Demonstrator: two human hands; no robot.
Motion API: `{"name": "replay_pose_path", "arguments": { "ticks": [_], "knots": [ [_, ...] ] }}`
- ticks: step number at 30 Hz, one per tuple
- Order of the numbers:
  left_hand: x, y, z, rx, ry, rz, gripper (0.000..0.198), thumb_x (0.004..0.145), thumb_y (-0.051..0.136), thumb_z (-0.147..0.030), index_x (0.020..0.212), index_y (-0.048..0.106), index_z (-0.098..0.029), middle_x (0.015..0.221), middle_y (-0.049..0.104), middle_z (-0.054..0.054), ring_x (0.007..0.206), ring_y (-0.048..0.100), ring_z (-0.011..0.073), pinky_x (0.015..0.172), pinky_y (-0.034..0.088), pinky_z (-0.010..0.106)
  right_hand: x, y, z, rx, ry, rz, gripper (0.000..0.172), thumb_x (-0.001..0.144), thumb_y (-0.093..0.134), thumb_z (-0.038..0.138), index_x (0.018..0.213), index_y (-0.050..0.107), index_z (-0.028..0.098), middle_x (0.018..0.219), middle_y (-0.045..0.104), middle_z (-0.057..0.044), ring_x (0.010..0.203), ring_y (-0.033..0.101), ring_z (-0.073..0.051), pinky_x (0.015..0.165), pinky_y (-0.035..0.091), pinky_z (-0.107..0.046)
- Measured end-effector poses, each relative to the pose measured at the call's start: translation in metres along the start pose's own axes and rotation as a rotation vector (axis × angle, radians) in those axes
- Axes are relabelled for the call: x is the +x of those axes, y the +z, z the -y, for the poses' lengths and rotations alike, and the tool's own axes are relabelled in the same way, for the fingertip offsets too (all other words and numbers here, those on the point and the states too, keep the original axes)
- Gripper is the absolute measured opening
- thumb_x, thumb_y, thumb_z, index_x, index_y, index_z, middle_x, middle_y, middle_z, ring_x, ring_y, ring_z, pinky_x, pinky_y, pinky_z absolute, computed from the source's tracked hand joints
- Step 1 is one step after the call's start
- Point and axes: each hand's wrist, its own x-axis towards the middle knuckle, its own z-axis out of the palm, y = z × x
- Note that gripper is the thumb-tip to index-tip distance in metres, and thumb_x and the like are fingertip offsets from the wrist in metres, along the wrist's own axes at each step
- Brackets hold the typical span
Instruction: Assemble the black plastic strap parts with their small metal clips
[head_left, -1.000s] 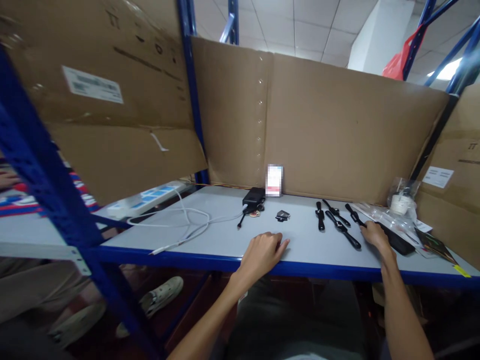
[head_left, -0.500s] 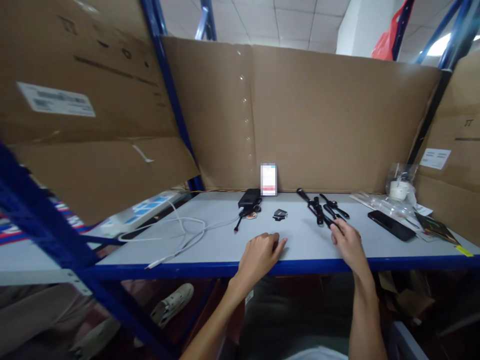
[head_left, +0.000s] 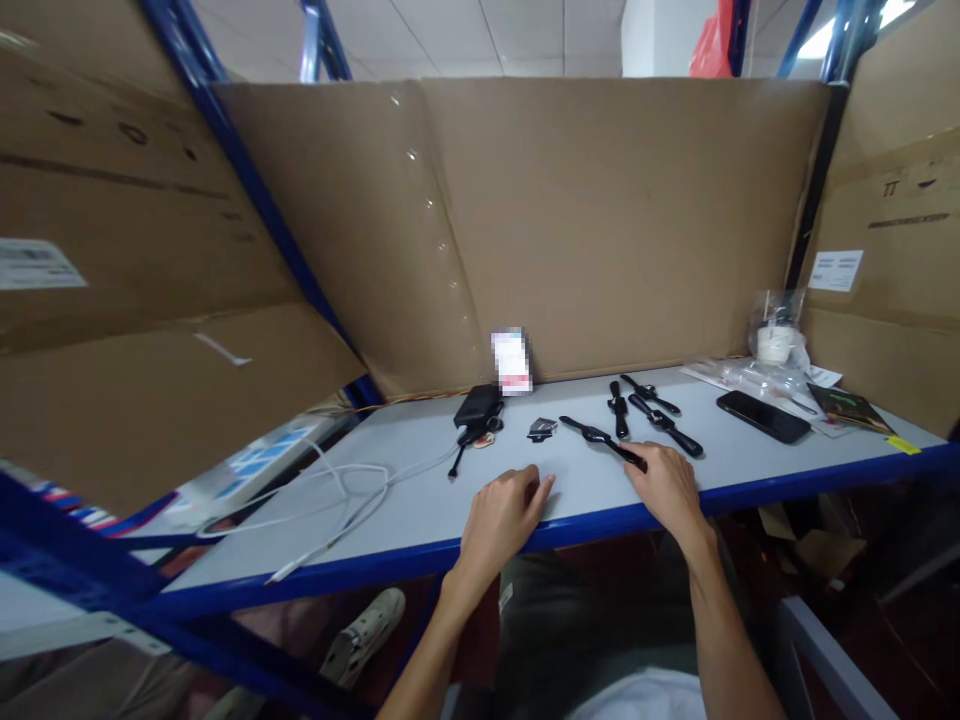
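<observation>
My right hand (head_left: 664,485) grips the near handle of a black spokeshave (head_left: 600,437), a two-handled tool that points away to the left over the tabletop. Just beyond it are three more black spokeshaves: one stands nearly lengthwise (head_left: 617,410), one slants close to my fingers (head_left: 666,426), and one is farther back (head_left: 650,394). My left hand (head_left: 501,515) rests at the front edge with its fingers curled in and the thumb sticking out; no object shows in it. Ahead of it lie small dark flat metal pieces (head_left: 541,429).
A black box-shaped device (head_left: 478,405) with a white cable (head_left: 386,480) lies left, before a lit upright screen (head_left: 512,362). A black phone (head_left: 763,416) and plastic bags (head_left: 765,378) lie right. Cardboard (head_left: 600,220) walls the back; a power strip (head_left: 259,460) sits left.
My right hand has drawn one spokeshave out of the cluster toward the left, and the others now lie apart. The left hand stays by the edge. The camera view has turned and tilted.
</observation>
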Motion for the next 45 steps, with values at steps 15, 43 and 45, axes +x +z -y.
{"name": "replay_pose_path", "arguments": {
  "ticks": [15,43,45],
  "knots": [
    [0.115,0.044,0.045,0.009,0.289,0.302,0.063,0.101,0.038,-0.053,0.147,0.043,-0.011,0.158,0.04,0.023,0.151,0.032,0.0327,0.12,0.031,0.048,0.003,-0.002,0.007,-0.118,0.084,0.105,0.022,0.095,0.06,0.035,0.112,0.07,0.025,0.096,0.077,-0.008,0.095,0.071,-0.025,0.074,0.04,-0.03],
    [0.017,0.02,-0.003,-0.023,0.407,0.313,0.073,0.102,0.03,-0.063,0.163,0.005,-0.031,0.17,0.007,0.009,0.157,0.001,0.0301,0.125,0.01,0.061,0.001,-0.002,0.016,-0.119,0.077,0.13,0.034,0.098,0.055,0.053,0.108,0.067,0.023,0.096,0.076,-0.01,0.096,0.071,-0.026,0.075,0.041,-0.031],
    [0.021,0.02,-0.007,-0.079,0.386,0.288,0.069,0.105,0.028,-0.058,0.163,0.003,-0.031,0.17,0.008,0.009,0.157,0.002,0.0283,0.125,0.011,0.06,0.002,-0.001,0.016,-0.099,0.073,0.123,0.027,0.098,0.057,0.048,0.106,0.068,0.024,0.098,0.076,-0.009,0.097,0.071,-0.025,0.075,0.041,-0.03]
  ]
}}
